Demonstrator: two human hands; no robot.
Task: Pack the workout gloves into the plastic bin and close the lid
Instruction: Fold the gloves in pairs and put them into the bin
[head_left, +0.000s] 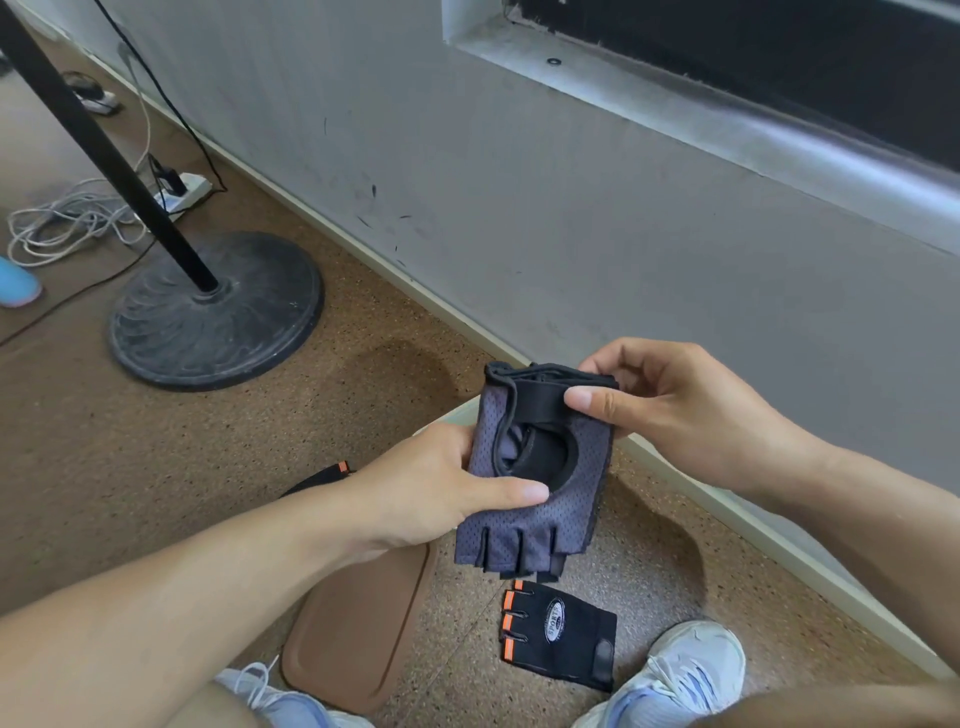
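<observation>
Both hands are on the gray gloves (540, 467), left hand (441, 488) pinching the side, right hand (670, 410) pinching the wrist strap, held over the floor above the brown lid (358, 629), so I'd guess they're squaring up this pair, bin's mostly hidden, with 1 black glove (561, 634) left to grab.

A: Bright, even daylight; soft shadows pool on the floor (649, 525) under the arms.
B: Sharp centrally. Wide-angle bending curves the wall (571, 208) edges; glare streaks the sill (779, 130).
</observation>
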